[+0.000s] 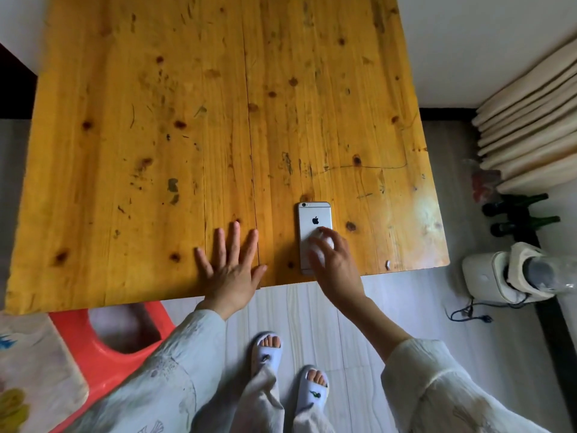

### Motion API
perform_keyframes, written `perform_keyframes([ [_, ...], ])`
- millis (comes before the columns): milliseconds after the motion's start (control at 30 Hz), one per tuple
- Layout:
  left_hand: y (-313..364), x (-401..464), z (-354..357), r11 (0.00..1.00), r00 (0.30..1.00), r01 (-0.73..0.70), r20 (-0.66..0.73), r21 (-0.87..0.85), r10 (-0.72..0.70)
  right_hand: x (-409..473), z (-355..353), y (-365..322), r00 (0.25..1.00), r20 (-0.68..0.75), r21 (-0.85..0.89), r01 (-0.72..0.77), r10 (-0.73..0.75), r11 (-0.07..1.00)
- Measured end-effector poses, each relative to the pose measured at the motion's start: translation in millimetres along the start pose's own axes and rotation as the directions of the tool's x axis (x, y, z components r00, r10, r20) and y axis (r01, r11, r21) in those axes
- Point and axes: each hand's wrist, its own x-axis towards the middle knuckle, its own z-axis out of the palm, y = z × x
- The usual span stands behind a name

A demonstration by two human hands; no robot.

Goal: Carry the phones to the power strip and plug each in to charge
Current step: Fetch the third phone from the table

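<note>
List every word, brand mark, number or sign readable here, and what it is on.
No readable words or numbers.
Phone, face down on the table: black apple logo only; lower back hidden by the right hand.
Slippers: small dark emblem, no text.

Head view, steep downward look

One wide-angle camera faces toward 12 o'clock over the wooden table [187, 135], close above; feet [290, 367] show at 6 o'clock.

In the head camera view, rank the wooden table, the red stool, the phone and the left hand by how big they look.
1. wooden table
2. red stool, partly hidden
3. left hand
4. phone, close to the hand, partly covered
</note>
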Motion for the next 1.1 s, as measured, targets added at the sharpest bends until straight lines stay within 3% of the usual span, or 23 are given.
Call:
perform_keyframes([
  [67, -0.6, -0.2, 1.1, 1.000, 1.000, 0.001, -0.005, 0.004, -0.001, 10.2, -0.9, -6.0, 0.969, -0.072, 0.058, -0.231, 0.235, 0.971],
  [133, -0.8, -0.4, 2.5, 1.000, 1.000, 0.001, -0.022, 0.007, -0.001, 20.9, 1.2, -11.0, 0.914, -0.038, -0.025, -0.406, 0.405, 0.914],
  [200, -0.8, -1.1, 3.9, 1.000, 0.999, -0.001, -0.048, 0.009, 0.002, 28.6, 2.9, -18.9, 0.873, -0.018, -0.044, -0.488, 0.488, 0.872],
  [433, -2.1, 0.6, 8.0, 0.999, 0.996, -0.003, -0.086, 0.032, 0.006, 44.3, 1.7, -32.6, 0.713, 0.134, 0.138, -0.702, 0.689, 0.699],
  [567, -1.0, 1.9, 4.7, 0.999, 0.998, 0.003, -0.064, 0.034, -0.001, 41.1, -10.9, -20.2, 0.734, 0.204, 0.318, -0.675, 0.647, 0.666],
  [733, 5.9, -8.8, -15.5, 0.998, 0.998, -0.039, -0.060, -0.042, 0.037, -1.9, -51.7, -5.7, 0.709, 0.335, 0.682, -0.637, 0.621, 0.360],
  [867, 29.0, -28.6, -34.5, 0.959, 0.999, -0.015, 0.033, -0.282, 0.026, -66.8, -105.2, 12.5, 0.750, 0.363, 0.812, -0.546, 0.554, 0.207],
  [967, 75.8, -52.6, -46.5, 0.919, 0.983, -0.165, 0.012, -0.357, 0.181, -127.7, -147.7, 33.3, 0.772, 0.295, 0.887, -0.440, 0.563, 0.139],
  [1100, 173.8, -92.2, -60.7, 0.842, 0.905, -0.406, -0.030, -0.356, 0.424, -225.1, -202.8, 62.8, 0.725, 0.161, 0.943, -0.312, 0.670, 0.111],
])
